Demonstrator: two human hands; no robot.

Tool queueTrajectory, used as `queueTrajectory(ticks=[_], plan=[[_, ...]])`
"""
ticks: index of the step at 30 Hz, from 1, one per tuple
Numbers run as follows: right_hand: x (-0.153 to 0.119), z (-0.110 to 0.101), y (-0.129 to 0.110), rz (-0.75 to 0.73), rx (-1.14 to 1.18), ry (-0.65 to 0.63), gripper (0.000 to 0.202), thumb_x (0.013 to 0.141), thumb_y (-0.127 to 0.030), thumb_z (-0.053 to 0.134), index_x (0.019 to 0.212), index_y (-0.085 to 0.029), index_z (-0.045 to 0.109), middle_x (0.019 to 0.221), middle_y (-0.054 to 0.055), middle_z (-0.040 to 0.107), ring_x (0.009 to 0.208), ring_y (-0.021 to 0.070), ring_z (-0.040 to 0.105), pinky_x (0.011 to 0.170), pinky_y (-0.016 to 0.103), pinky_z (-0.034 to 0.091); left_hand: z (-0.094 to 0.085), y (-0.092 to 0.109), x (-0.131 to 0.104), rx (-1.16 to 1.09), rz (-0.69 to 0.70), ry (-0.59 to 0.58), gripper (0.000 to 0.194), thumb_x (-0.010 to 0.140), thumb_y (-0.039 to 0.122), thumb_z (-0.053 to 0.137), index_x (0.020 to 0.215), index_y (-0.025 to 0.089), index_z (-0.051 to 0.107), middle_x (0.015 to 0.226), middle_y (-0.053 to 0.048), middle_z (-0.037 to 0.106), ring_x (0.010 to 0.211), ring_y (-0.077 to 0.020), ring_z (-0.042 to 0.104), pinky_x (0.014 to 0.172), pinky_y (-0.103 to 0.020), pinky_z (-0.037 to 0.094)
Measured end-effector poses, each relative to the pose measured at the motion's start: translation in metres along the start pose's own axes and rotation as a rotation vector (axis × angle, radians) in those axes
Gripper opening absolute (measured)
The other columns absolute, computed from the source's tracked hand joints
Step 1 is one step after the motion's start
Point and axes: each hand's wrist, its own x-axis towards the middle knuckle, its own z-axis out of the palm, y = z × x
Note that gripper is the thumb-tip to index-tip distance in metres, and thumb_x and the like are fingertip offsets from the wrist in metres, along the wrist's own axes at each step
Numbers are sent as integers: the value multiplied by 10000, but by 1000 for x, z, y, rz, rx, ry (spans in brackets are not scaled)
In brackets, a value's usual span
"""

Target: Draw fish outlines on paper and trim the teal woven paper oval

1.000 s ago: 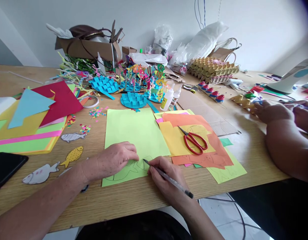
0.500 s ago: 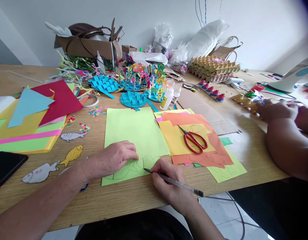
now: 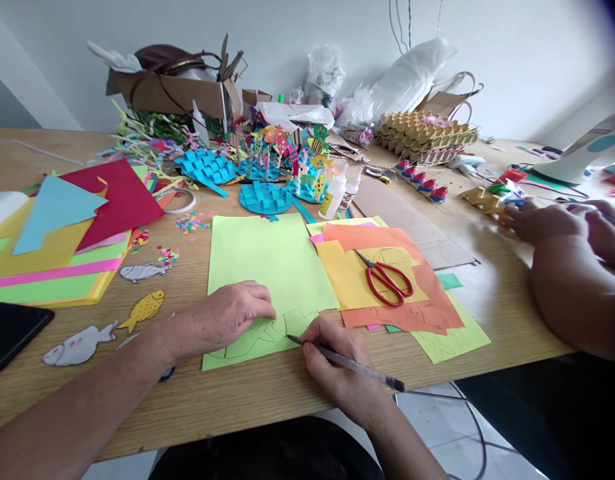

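A pen (image 3: 354,365) is gripped in my right hand (image 3: 337,360), its tip touching the light green sheet (image 3: 267,260) near the bottom edge. Pencil-thin fish outlines (image 3: 254,337) run along that lower part of the sheet. My left hand (image 3: 240,308) lies on the same paper, fingers stretched out and holding nothing, just left of the pen tip. To the right, red-handled scissors (image 3: 387,280) rest on yellow and orange paper (image 3: 362,320) that bears more drawn fish. Left of my forearm are a yellow paper fish (image 3: 144,309) and white paper fish (image 3: 80,345).
Coloured sheets (image 3: 122,200) and a black phone (image 3: 14,333) lie at the left. Glue bottles (image 3: 334,197) and blue woven paper discs (image 3: 264,199) stand behind the green sheet. At the right, another person's hands (image 3: 552,223) work beside egg-carton pieces (image 3: 482,200).
Both of my hands and the pen stay almost in place. The other person's hands at the right have shifted slightly. The whole view has moved a little.
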Motion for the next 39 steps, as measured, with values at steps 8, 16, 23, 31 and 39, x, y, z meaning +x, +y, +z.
queueTrajectory(ticks=[8,16,23,31,39], plan=[[-2,-1,2,30,33,9,94,741,-133,444,687,-201,481,498,-71,425,449,87,389,444,185,310,-1,1,-1,-5,-9,-2,454,705,-66,349,904,187,668,883,-23,631,861,-152,562,768,-243,440],[-4,5,1,7,4,42,71,781,-154,462,750,-196,510,522,-72,453,456,82,424,455,177,324,0,2,1,-5,-6,-1,474,676,-83,354,911,174,675,871,-28,629,853,-151,565,760,-234,437],[-1,7,1,-42,-39,28,86,765,-133,459,721,-186,509,512,-75,431,440,71,399,447,170,306,-3,2,0,-32,-8,-6,503,662,-82,358,925,198,682,871,-24,618,847,-144,566,758,-224,437],[-1,8,2,-38,-52,19,90,761,-133,461,723,-189,521,517,-67,467,442,76,415,450,173,319,-5,4,0,-22,-14,-18,477,668,-81,358,878,201,681,858,-18,613,839,-135,565,751,-209,434],[1,7,-4,-42,-62,28,119,744,-123,456,679,-193,528,503,-65,454,429,76,403,433,175,308,-4,3,-1,-31,-11,-15,486,659,-90,353,879,199,676,867,-19,608,857,-145,559,769,-219,429]])
